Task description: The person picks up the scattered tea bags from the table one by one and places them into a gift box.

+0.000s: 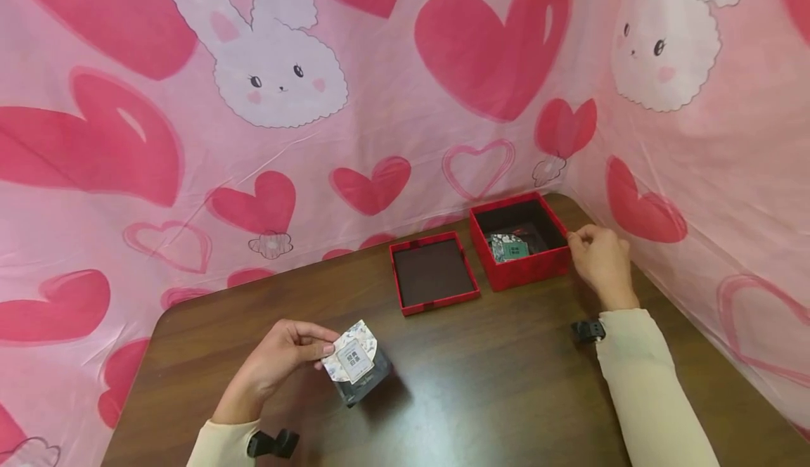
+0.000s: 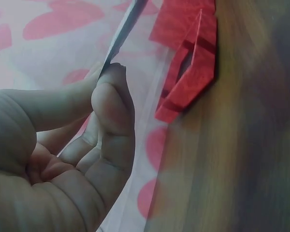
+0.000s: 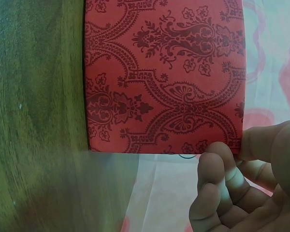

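Between thumb and fingers, my left hand [image 1: 278,354] pinches the edge of a small packet [image 1: 354,361] with a pale floral top, a printed label and a dark lower part. It is held over the table; the left wrist view shows the packet [image 2: 123,34] edge-on as a thin strip. At the back right stands an open red box [image 1: 528,270] with a dark inside. My right hand [image 1: 604,263] pinches its right rim near a corner. In the right wrist view, dark ornaments cover the box's red side [image 3: 164,77]. A green floral packet [image 1: 509,247] lies inside the box.
Left of the box, the red lid [image 1: 436,273] lies with its dark inside up. The brown wooden table [image 1: 493,368] reaches back to a pink cloth [image 1: 380,87] with hearts and rabbits, which also hangs along the right side. A black strap device sits on each wrist.
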